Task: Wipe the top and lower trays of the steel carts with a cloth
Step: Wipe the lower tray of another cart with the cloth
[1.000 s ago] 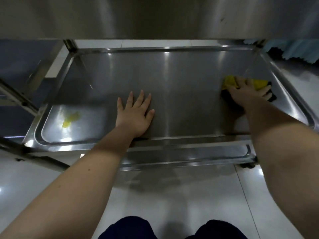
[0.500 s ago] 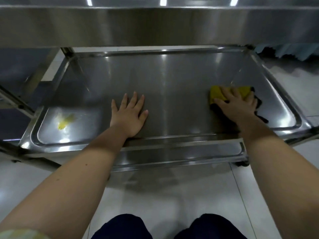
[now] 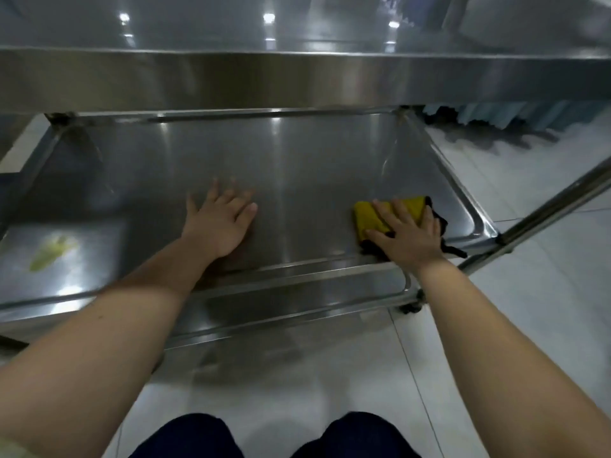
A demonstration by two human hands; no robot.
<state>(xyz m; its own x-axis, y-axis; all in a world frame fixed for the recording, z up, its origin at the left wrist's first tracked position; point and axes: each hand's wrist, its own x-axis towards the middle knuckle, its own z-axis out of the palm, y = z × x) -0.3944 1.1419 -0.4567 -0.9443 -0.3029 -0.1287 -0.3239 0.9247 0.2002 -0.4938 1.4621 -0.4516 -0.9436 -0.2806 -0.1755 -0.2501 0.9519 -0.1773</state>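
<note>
Since a second ago the right hand (image 3: 406,238) has drawn the yellow cloth (image 3: 367,219) back toward the near rim of the lower tray (image 3: 297,160). The left hand (image 3: 220,223) has stayed flat on the steel. Both hands lie with straight fingers, gripping nothing. The cloth lies pressed under the right fingers, near the tray's right front corner, well apart from the left hand.

One wide-angle camera, worn on the person's head, faces forward and steeply down. The lower tray (image 3: 297,166) fills mid-frame close by; the front edge of the top tray (image 3: 297,81) crosses the upper frame, and the knees (image 3: 188,438) sit bottom centre.
</note>
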